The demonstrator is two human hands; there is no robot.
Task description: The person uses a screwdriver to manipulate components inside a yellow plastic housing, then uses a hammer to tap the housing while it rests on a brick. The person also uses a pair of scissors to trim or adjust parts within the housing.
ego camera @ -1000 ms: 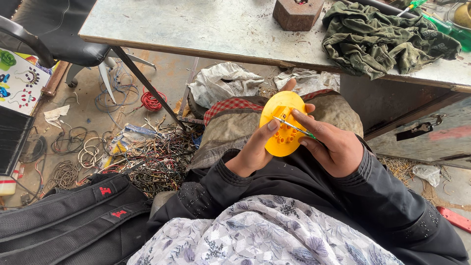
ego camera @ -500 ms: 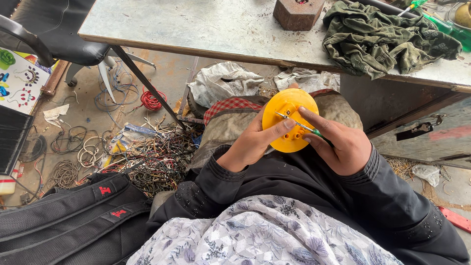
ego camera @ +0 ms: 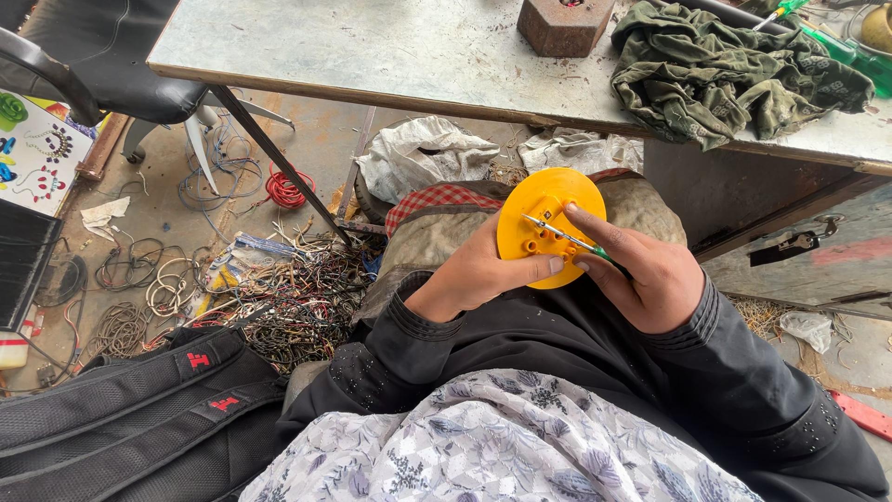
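Where our floral scarf and black sleeves fill the bottom of the view, both hands meet over the lap. Our left hand [ego camera: 478, 274] grips the yellow disc [ego camera: 548, 223] from its left side, thumb lying across the lower edge, so the disc stands tilted above the knees, well below the bench edge. Our right hand [ego camera: 646, 274] pinches a thin screwdriver [ego camera: 562, 237] with a green handle; its metal tip rests on the disc's face near a cluster of small holes. Under the disc we note a tan sack [ego camera: 427, 237] with a red checked cloth [ego camera: 437, 197] on it. To the left a black backpack [ego camera: 121, 409] lies close by, and past it a tangle of wires [ego camera: 288, 288] spreads over the floor, with a red coil [ego camera: 283, 191] further out. Crumpled white bags [ego camera: 423, 158] sit just under the bench [ego camera: 372, 46]. On the bench top lie a brown block [ego camera: 562, 23] and a rumpled green cloth [ego camera: 725, 74]. A black chair [ego camera: 102, 56] stands at the far left.
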